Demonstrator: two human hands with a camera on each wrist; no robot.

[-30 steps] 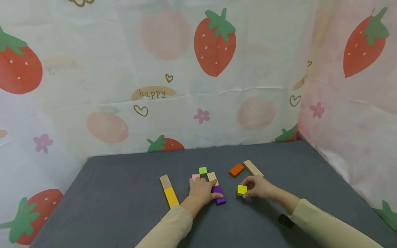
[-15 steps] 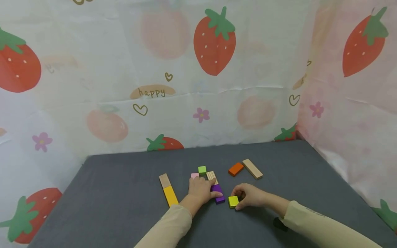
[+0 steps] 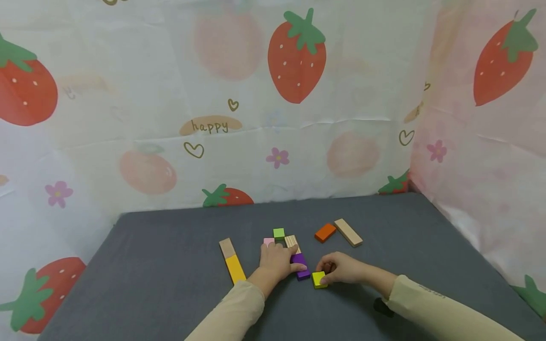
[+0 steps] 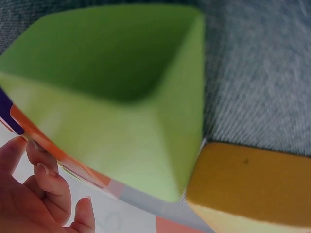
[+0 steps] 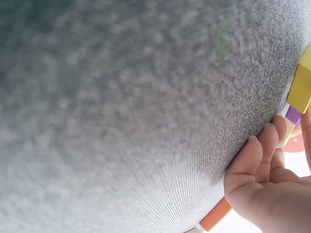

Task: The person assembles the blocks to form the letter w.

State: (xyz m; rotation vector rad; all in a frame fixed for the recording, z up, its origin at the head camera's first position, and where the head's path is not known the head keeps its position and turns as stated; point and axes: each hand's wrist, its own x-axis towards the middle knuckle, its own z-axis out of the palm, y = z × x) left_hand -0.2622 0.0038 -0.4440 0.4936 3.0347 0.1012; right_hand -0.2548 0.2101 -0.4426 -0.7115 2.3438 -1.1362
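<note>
My left hand (image 3: 275, 261) rests over a group of wooden blocks, its thumb lying across the purple block (image 3: 299, 260). Its index finger touches the striped wood block (image 3: 291, 240) joined end to end with the purple one. A pink block (image 3: 268, 241) and a green block (image 3: 278, 233) lie just beyond the fingers. With thumb and fingers, my right hand (image 3: 347, 269) pinches a small yellow block (image 3: 318, 280) beside the purple block's near end. In the left wrist view, a pale-green block (image 4: 121, 136) looms close to the camera, beside a dark-yellow block (image 4: 252, 182).
Left of the hands, a plain wood block (image 3: 227, 247) and a yellow-orange block (image 3: 235, 268) form a line. Farther right lie an orange block (image 3: 325, 232) and a long wood block (image 3: 348, 232). The grey table (image 3: 170, 265) meets a strawberry-print cloth (image 3: 239, 166) behind.
My right hand has brought the yellow block left and nearer to me, to the near end of the purple block. The left hand has stayed in place.
</note>
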